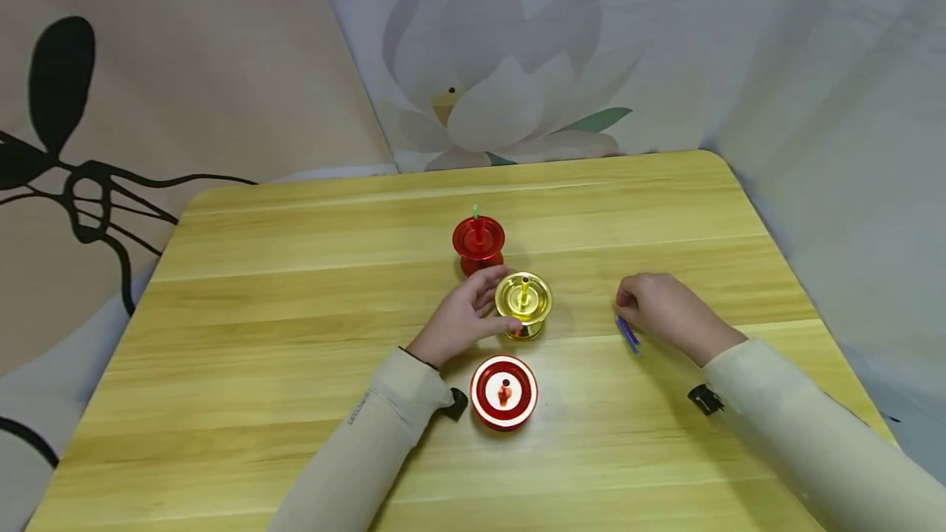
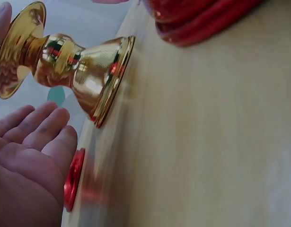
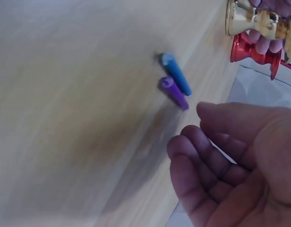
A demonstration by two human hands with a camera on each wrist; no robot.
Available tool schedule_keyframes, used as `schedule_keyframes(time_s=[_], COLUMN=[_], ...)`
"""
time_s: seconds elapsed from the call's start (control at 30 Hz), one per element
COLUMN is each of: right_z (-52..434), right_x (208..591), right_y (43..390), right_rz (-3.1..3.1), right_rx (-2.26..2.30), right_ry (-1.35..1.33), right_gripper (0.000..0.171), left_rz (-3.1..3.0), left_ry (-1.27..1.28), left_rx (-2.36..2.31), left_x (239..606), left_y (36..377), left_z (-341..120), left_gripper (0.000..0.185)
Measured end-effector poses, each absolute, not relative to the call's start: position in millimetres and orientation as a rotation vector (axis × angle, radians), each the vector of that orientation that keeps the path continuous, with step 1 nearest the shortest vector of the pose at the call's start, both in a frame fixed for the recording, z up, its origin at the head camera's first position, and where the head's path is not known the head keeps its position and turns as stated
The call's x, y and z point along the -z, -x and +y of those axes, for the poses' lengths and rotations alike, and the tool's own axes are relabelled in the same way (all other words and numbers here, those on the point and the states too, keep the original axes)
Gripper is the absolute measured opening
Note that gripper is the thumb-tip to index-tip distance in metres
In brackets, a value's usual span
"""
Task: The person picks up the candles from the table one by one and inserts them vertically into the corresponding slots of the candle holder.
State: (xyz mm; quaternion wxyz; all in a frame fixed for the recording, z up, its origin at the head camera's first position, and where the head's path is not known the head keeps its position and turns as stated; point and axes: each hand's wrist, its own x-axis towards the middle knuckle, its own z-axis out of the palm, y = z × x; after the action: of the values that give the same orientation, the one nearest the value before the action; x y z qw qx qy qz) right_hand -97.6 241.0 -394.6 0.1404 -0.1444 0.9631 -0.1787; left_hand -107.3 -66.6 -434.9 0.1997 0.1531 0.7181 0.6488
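Left hand at table centre, fingers relaxed and spread, cupping around the gold candle holder from its 9 o'clock side; from the left wrist, fingertips just short of the stem, thumb tip up near the top dish, contact impossible to confirm, nothing gripped. Gold candle holder upright on the wooden table, yellow candle in its cup. Red candle holder close at 11 o'clock, green candle in it; red-and-white holder near at 6 o'clock, just beside the left cuff. Right hand well out at 3 o'clock, fingers loosely curled, holding nothing, over two small candles, blue and purple, lying side by side. Broad bare wood toward 9 o'clock and the near edge; right table edge not far beyond the right sleeve.
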Motion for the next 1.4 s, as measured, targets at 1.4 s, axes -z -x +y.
schedule_keyframes(time_s=[1.4], right_z=[234.3], right_x=[396.4], right_y=[88.5], right_rz=[2.908], right_rx=[0.591], right_ry=[0.280], right_gripper=[0.019], left_rz=[1.958], left_ry=[-0.562], left_rx=[-1.747], left_x=[445.1], left_y=[104.8], left_z=[-54.7], left_gripper=[0.065])
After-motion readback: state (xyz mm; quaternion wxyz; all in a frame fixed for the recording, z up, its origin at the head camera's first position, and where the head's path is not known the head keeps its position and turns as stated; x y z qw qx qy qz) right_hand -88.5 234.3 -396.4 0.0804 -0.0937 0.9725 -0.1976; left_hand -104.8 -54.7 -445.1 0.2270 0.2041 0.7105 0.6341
